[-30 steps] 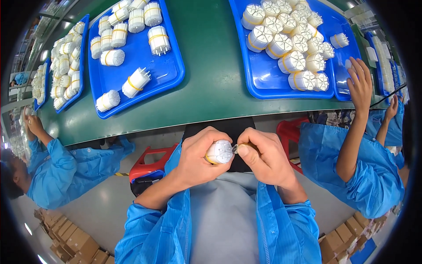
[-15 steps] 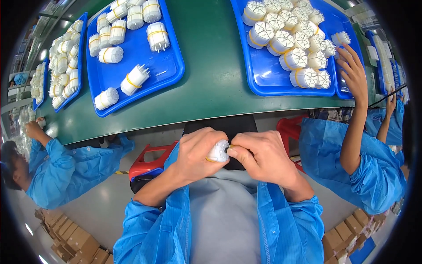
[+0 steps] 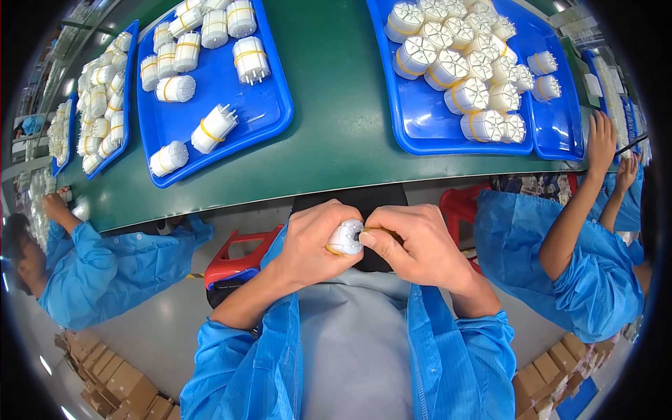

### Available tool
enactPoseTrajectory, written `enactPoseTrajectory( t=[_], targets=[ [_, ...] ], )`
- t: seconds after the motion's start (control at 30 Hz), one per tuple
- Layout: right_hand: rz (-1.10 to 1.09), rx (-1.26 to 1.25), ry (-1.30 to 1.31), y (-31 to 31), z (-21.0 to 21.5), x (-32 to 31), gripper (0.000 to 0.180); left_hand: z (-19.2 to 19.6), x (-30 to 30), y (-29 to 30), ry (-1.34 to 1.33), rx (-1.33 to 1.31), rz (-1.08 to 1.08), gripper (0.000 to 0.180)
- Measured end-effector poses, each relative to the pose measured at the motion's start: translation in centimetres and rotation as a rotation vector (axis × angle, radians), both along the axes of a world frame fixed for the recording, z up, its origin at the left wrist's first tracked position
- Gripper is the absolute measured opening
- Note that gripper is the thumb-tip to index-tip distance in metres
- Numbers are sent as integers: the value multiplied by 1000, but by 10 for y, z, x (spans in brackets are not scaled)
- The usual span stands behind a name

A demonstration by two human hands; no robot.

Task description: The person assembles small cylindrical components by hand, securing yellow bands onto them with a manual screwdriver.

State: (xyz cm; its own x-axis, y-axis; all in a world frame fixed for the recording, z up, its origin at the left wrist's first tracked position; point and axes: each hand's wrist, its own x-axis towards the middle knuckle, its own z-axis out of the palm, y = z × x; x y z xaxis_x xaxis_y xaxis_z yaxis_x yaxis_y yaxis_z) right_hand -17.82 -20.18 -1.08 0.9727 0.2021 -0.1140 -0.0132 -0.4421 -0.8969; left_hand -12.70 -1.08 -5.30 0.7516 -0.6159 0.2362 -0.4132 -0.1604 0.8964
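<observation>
My left hand is wrapped around a white cylindrical part with a yellow band near its lower side. The part's end face points right, toward my right hand. Thumb and forefinger of that hand pinch together at the end face, where a small dark spot shows between the fingertips; what they hold is too small to make out. Both hands are in front of my body, just short of the table edge.
A green table carries a blue tray of banded white cylinders at left and another blue tray packed with them at right. Co-workers in blue sit on both sides. A red stool and cardboard boxes stand below.
The right co-worker's hand has drawn back from the tray toward the table edge, uncovering a white cylinder. My hands stay nearly in place, the right fingers still at the part's end.
</observation>
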Motion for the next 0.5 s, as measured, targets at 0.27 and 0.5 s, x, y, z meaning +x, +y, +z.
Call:
enactPoseTrajectory(
  t=[0.27, 0.5],
  targets=[
    [-13, -191, -89, 11, -1, -5, 23, -8, -4, 2, -44, 31, 16, 37],
    [16, -45, -87, 2, -8, -1, 19, -10, -5, 6, -28, 0, 10, 38]
  ],
)
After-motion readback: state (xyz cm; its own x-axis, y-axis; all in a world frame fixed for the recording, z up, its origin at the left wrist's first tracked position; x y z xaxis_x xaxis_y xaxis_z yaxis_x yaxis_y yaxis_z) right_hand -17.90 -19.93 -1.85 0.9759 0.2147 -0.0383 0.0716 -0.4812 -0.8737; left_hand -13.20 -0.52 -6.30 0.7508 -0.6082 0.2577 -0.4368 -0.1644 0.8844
